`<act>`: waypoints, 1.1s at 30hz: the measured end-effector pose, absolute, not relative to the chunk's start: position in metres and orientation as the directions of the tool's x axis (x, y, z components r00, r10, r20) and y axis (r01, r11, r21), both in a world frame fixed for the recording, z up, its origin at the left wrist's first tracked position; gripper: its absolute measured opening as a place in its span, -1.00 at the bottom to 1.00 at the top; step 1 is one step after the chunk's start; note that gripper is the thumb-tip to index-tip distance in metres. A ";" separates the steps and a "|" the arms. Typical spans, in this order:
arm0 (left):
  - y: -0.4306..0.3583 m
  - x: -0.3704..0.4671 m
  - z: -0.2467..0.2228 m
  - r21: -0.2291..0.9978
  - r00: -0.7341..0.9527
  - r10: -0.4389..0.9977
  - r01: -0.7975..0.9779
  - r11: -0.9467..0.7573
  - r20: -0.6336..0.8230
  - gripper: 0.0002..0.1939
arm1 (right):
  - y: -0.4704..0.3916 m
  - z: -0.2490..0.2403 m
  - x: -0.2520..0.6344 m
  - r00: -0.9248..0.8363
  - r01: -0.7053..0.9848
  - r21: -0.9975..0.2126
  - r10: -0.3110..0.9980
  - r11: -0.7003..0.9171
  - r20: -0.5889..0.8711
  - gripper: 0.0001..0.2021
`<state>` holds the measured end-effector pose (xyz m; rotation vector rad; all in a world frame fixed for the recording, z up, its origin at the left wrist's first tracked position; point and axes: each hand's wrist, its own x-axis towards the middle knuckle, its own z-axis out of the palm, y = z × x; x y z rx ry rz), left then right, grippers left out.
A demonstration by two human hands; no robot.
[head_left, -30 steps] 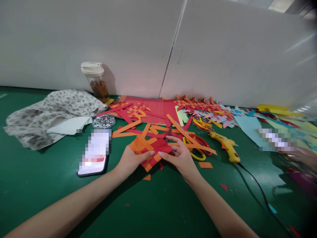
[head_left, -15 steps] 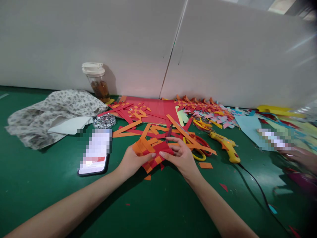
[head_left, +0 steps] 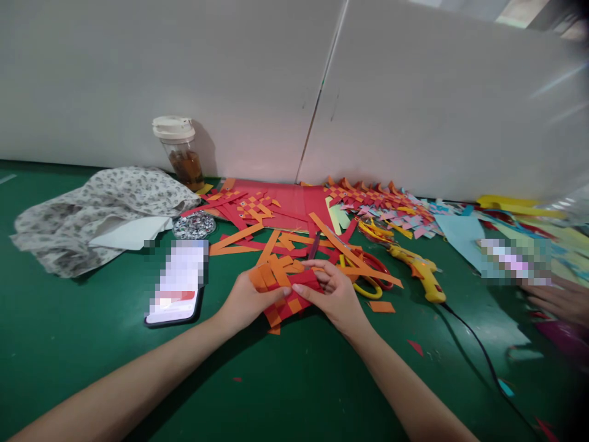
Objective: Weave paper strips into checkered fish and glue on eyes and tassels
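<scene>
Between my hands is a woven piece of red and orange paper strips (head_left: 289, 305), tilted just above the green table. My left hand (head_left: 248, 301) grips its left side, thumb across the front. On the right edge, my right hand (head_left: 332, 294) is closed with the thumb pressed on the red part; its other fingers are partly hidden behind the paper. Loose orange strips (head_left: 237, 238) and red strips lie just beyond. Scissors with yellow and red handles (head_left: 368, 287) rest beside my right hand, partly under an orange strip.
A yellow glue gun (head_left: 426, 276) with a black cord lies to the right. At left are a phone (head_left: 177, 282), a patterned cloth (head_left: 105, 209) and a lidded cup of tea (head_left: 184, 162). Finished woven paper pieces (head_left: 372, 195) line the wall. Another person's hand (head_left: 559, 298) holds a phone at far right.
My right hand has drawn in slightly and its raised fingers have curled lower behind the woven paper. The paper has shifted a little. The other person's hand at right has moved slightly.
</scene>
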<state>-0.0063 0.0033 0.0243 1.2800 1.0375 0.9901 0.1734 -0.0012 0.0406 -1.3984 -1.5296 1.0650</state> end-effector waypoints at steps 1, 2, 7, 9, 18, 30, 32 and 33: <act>0.003 -0.006 0.023 0.999 0.262 0.964 0.003 0.039 -0.039 -0.75 | -0.001 0.040 0.173 -0.077 0.351 -0.935 0.997 0.049 0.024 -0.63; 0.003 -0.005 0.022 0.999 0.263 0.964 0.002 0.032 -0.032 -0.75 | -0.001 0.040 0.174 -0.074 0.354 -0.934 0.997 0.057 0.032 -0.64; 0.000 -0.003 0.015 0.997 0.112 0.992 -0.060 -0.055 0.062 -0.61 | 0.001 0.036 0.175 -0.055 0.343 -0.938 0.998 0.054 0.038 -0.67; 0.000 -0.004 0.015 0.986 0.047 0.987 -0.072 -0.150 0.153 -0.59 | 0.001 0.036 0.174 -0.042 0.370 -0.928 0.999 0.043 0.029 -0.67; 0.008 -0.026 0.050 0.573 0.247 0.774 0.550 -0.607 0.583 -0.66 | -0.003 0.026 0.165 -0.082 0.279 -0.960 0.996 -0.004 -0.028 -0.70; -0.031 -0.028 0.027 0.208 0.729 0.670 0.641 -0.739 0.136 -0.33 | -0.004 0.022 0.165 -0.131 0.290 -0.957 0.991 0.018 -0.021 -0.75; -0.033 -0.035 0.023 0.228 0.759 0.645 0.615 -0.755 0.087 -0.31 | -0.004 0.024 0.166 -0.126 0.316 -0.949 0.992 0.011 -0.030 -0.74; -0.033 -0.038 0.022 0.240 0.770 0.634 0.604 -0.760 0.072 -0.32 | -0.004 0.024 0.166 -0.123 0.328 -0.945 0.992 0.009 -0.033 -0.74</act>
